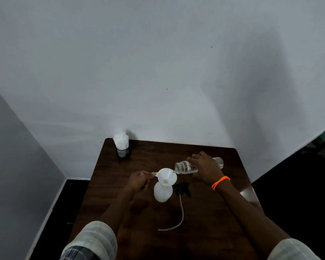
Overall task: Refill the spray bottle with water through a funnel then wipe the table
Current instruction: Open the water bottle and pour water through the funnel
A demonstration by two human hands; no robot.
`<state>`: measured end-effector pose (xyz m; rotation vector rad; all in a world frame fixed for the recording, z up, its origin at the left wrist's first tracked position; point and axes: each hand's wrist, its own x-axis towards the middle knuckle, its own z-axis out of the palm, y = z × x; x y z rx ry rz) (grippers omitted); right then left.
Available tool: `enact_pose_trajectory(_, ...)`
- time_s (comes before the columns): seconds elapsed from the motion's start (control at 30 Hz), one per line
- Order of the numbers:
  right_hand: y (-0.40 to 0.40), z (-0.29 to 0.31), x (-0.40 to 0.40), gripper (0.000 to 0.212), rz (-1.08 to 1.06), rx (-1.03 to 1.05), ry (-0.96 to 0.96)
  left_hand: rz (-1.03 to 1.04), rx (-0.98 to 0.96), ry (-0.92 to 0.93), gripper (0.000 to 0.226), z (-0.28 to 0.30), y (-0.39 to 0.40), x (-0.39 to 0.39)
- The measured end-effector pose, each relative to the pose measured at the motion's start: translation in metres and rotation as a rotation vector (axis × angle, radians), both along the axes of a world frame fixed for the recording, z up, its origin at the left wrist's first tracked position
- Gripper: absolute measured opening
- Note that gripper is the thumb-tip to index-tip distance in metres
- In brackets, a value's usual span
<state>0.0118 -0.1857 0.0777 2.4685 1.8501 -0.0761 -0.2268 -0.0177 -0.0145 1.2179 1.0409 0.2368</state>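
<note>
A white spray bottle point(162, 192) stands upright at the middle of the dark wooden table point(204, 222), with a white funnel point(167, 176) seated in its neck. My left hand point(139, 180) pinches the funnel's small tab at its left rim. My right hand point(206, 168) grips a clear water bottle point(186, 167) tipped on its side, its mouth over the funnel's right rim. The black spray head point(183, 187) lies on the table just right of the spray bottle, its long pale tube point(181, 212) curving toward me.
A black mesh holder of white tissues point(122, 147) stands at the table's far left corner, against the white wall. Dark floor lies beyond the table's left and right edges.
</note>
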Motion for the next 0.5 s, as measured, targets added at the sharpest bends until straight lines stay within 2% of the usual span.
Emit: enact_pose_trajectory(0.5, 0.0025, 0.0013, -0.0008, 0.059, 0.003, 0.029, 0.013, 0.012, 0.002, -0.007, 0.021, -0.0055, 0.0031, 0.0018)
